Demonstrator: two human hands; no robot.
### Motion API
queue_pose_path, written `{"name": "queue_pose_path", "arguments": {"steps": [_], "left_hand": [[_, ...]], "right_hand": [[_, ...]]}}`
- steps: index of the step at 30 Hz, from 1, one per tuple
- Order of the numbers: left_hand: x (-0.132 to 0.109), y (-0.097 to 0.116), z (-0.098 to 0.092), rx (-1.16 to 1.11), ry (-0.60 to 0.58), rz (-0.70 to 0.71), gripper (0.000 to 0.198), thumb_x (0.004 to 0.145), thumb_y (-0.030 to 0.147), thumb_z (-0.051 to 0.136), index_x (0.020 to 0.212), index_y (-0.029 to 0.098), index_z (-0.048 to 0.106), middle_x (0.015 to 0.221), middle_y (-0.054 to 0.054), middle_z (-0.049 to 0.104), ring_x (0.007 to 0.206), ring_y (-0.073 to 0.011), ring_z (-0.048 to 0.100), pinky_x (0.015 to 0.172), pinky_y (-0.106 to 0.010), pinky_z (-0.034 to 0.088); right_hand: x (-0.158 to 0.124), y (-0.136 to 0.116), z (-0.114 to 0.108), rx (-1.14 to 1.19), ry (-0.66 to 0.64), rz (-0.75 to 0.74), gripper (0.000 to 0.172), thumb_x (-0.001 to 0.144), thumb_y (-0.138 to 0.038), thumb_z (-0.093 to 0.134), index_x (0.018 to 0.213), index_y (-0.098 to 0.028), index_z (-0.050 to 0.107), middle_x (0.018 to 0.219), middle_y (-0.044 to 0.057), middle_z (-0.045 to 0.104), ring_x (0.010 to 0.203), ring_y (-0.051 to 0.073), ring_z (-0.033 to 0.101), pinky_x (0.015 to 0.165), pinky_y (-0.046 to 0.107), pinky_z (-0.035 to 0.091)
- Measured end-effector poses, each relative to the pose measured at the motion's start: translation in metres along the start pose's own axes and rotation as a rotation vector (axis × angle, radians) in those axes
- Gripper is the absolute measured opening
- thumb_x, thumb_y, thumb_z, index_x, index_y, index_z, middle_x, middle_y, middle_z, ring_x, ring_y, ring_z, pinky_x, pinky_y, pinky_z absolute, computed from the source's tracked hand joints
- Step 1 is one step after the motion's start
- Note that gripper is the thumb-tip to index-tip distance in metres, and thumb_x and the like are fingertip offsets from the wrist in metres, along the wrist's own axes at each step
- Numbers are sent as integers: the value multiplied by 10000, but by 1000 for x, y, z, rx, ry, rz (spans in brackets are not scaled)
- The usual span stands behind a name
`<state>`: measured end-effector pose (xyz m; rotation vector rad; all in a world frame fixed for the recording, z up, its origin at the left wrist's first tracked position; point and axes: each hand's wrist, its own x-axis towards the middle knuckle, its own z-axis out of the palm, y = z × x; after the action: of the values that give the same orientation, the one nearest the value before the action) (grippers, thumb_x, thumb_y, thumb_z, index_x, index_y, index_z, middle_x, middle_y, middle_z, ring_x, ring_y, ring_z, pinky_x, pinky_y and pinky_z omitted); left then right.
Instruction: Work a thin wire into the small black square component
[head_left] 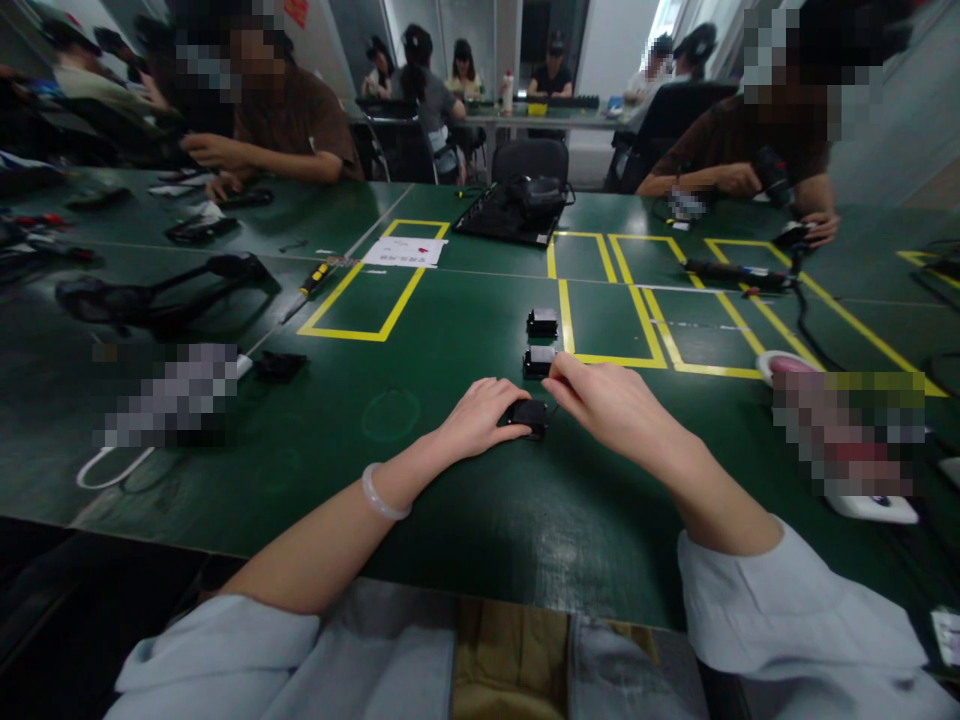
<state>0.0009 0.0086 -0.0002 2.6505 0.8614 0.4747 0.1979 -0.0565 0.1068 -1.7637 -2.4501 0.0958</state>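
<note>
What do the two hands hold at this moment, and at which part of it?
The left hand grips a small black box-shaped part on the green table at its left end. The right hand touches its top right edge; a firm hold cannot be told.

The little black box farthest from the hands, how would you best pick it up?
Probably from above, pinching its two long sides. The farthest black box lies flat on the green table with open space all round, so fingers can drop down either side. The left hand and right hand are busy nearer, at another small black box, so reach over the middle box.
</note>
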Motion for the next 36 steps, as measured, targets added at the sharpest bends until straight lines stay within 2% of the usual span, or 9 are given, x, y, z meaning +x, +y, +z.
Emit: {"name": "queue_pose_path", "arguments": {"steps": [3, 5, 12, 18, 24, 28, 36], "left_hand": [[0, -1, 0, 2, 3, 4, 361, 894, 452, 606, 1158, 211, 556, 1083, -60, 598, 1019, -238, 545, 988, -422, 381], [0, -1, 1, 5, 4, 5, 360, 891, 446, 613, 1152, 205, 560, 1084, -60, 596, 1017, -237, 544, 984, -418, 383], [0, -1, -1, -4, 1, 6, 365, 891, 469, 608, 1142, 208, 563, 1081, -60, 595, 1022, -237, 544, 983, -413, 381], [0, -1, -2, 1, -4, 9, 356, 893, 471, 605, 1128, 207, 560, 1073, -60, 595, 1009, -239, 548, 967, -407, 392], [-1, -3, 1, -14, 6, 4, 379, 887, 473, 611, 1158, 213, 555, 1069, -58, 599, 1020, -242, 548, 961, -407, 393], [0, -3, 0, -17, 0, 2, 356, 894, 460, 604, 1149, 216, 557, 1076, -58, 600, 1013, -239, 553, 982, -419, 382], [1, -2, -1, -7, -3, 2, 371, 889, 478, 608, 1143, 211, 560, 1077, -60, 599, 1017, -239, 551, 982, -416, 386]], "right_hand": [[1, -2, 1, -67, 1, 31, 308, 1003, -394, 313, 1015, -187, 540, 805, 76, 696, 684, 200, 624, 541, 278, 227], [1, -2, 1, -64, -15, 27, 279, 999, -364, 326, 1027, -187, 539, 801, 72, 695, 682, 197, 623, 545, 277, 232], [-3, 4, -4, 47, -36, -59, 193, 974, -282, 351, 1064, -196, 498, 789, 35, 667, 635, 169, 578, 553, 264, 258], [-5, 6, -9, 135, -74, -106, 117, 926, -235, 396, 997, -205, 484, 870, 41, 663, 662, 152, 560, 558, 258, 278], [-1, 1, -3, 28, -27, -29, 206, 979, -365, 374, 1020, -205, 496, 775, 36, 661, 650, 183, 587, 547, 265, 261], [0, 2, -2, -28, -43, -3, 212, 985, -334, 359, 1040, -200, 515, 755, 40, 667, 654, 194, 605, 544, 264, 249], [-1, 2, -4, 4, -52, -34, 212, 975, -295, 353, 1066, -194, 515, 773, 44, 673, 639, 183, 595, 551, 264, 253]]}}
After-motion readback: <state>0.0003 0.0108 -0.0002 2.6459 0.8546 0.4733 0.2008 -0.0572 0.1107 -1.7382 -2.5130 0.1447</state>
